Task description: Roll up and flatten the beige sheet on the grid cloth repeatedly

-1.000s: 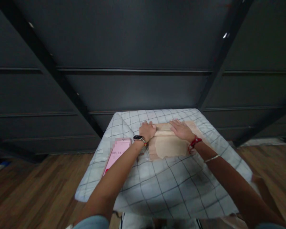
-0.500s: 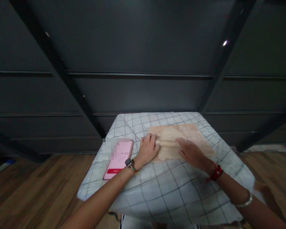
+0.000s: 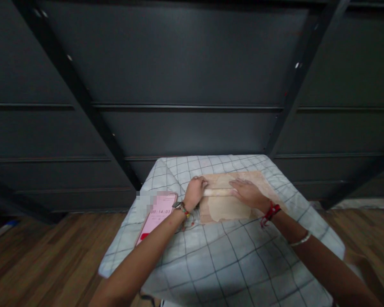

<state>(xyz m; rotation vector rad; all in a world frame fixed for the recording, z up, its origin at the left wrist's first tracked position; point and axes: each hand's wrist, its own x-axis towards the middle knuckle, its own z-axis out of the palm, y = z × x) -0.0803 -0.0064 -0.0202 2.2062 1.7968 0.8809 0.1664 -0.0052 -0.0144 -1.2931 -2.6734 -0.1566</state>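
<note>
Both arms reach forward from the lower edge of the view and close in toward each other, elbows low and wrists nearly level. The left hand (image 3: 196, 191) is curled knuckles-up over the left end of a pale rolling pin (image 3: 218, 192), fingers wrapped round it. The right hand (image 3: 248, 194) lies palm down with the fingers stretched out flat on the pin's right end (pressing rather than gripping, as far as one can tell). The pin runs crosswise between the two hands and rests on a thin sheet of dough (image 3: 225, 209), whose nearer part spreads toward the person just below the hands. The dough lies on a beige board (image 3: 265, 183) that shows beyond and to the right of the right hand. A watch (image 3: 178, 205) sits on the left wrist, and a red thread (image 3: 270, 212) and a silver bangle (image 3: 300, 241) on the right forearm. Just left of the left wrist lies a phone (image 3: 156, 214) with a pink lit screen. Everything rests on a checked cloth (image 3: 230, 256), with a wooden floor (image 3: 51, 251) around it.
</note>
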